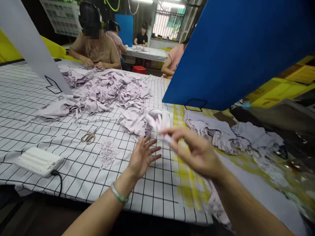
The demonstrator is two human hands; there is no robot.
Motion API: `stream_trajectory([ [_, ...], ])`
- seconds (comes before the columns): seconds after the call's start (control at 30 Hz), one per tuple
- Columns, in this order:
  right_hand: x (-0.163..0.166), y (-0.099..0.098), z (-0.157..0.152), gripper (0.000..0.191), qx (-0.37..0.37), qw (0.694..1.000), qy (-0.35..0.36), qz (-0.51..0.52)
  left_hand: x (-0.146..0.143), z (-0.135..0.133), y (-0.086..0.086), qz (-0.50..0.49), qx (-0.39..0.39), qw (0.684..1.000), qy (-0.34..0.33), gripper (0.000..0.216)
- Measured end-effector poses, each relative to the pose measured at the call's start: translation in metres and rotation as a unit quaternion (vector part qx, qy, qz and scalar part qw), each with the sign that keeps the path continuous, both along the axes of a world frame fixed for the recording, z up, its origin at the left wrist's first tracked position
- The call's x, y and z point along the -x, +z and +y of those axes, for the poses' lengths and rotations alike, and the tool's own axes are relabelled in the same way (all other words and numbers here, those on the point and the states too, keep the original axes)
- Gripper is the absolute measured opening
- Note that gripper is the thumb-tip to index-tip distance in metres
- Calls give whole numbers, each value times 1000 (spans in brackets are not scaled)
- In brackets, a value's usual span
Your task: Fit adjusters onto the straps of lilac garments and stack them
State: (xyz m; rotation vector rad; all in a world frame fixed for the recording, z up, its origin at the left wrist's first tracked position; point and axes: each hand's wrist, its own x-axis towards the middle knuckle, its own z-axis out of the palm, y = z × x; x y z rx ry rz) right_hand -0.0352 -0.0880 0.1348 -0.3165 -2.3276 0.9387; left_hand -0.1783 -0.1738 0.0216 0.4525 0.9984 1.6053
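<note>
My left hand [142,156] is held over the checked tablecloth, palm up and fingers spread, with nothing in it. A jade-green bangle [119,193] circles that wrist. Thumb and forefinger of my right hand [194,149] pinch a pale lilac fabric strip [167,138], blurred by motion. Just beyond both hands, the near end of a heap of pale lilac fabric pieces [134,119] lies on the table. To the left are scissors with bronze-coloured handles [89,136] and a scatter of tiny lilac scraps [108,152].
A white box with a black cable [39,161] sits at the left front edge. A blue panel [228,55] and a white panel [31,42] stand on the table. More folded lilac fabric [209,127] lies at right on yellow-checked cloth. A person [98,49] works opposite; others sit farther back.
</note>
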Motion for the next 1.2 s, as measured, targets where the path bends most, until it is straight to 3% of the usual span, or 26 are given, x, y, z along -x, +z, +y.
stream_trajectory([
  [0.07, -34, -32, -46, 8, 28, 991, 60, -118, 4, -11, 0, -45, 6, 999, -28, 56],
  [0.13, -60, -73, -84, 7, 61, 976, 64, -201, 6, -25, -8, -17, 39, 999, -23, 49],
  [0.23, -77, -120, -112, 5, 100, 971, -28, -217, 6, -46, -25, 42, 87, 995, -15, 42],
  [0.33, -68, -141, -109, 18, 49, 972, -150, -175, 3, -60, -31, 80, 84, 993, 9, 38],
  [0.4, -58, -146, -100, 33, -25, 969, -165, -180, 4, -66, -23, 75, 57, 994, 55, 34],
  [0.5, -64, -151, -91, 6, -109, 958, -132, -229, 10, -78, -7, 43, 12, 990, 136, 27],
  [0.57, -86, -151, -92, 13, -113, 951, -129, -257, 16, -91, -2, 23, 12, 987, 159, 23],
  [0.67, -130, -144, -100, 14, -83, 940, -155, -294, 15, -112, -9, -10, 56, 987, 149, 17],
  [0.77, -145, -134, -111, 5, -17, 945, -109, -307, 3, -127, -23, -63, 93, 983, 147, 15],
  [0.87, -111, -137, -120, 37, 32, 969, -87, -229, -10, -132, -27, -128, 100, 975, 150, 19],
  [0.93, -74, -148, -119, 45, 22, 979, -111, -169, -13, -134, -21, -164, 93, 974, 123, 23],
  [1.07, -35, -161, -102, 30, 2, 987, -94, -132, -7, -144, 2, -178, 40, 981, 67, 25],
  [1.2, -65, -136, -75, 14, 122, 980, -135, -81, 0, -154, 16, -129, -58, 986, 87, 23],
])
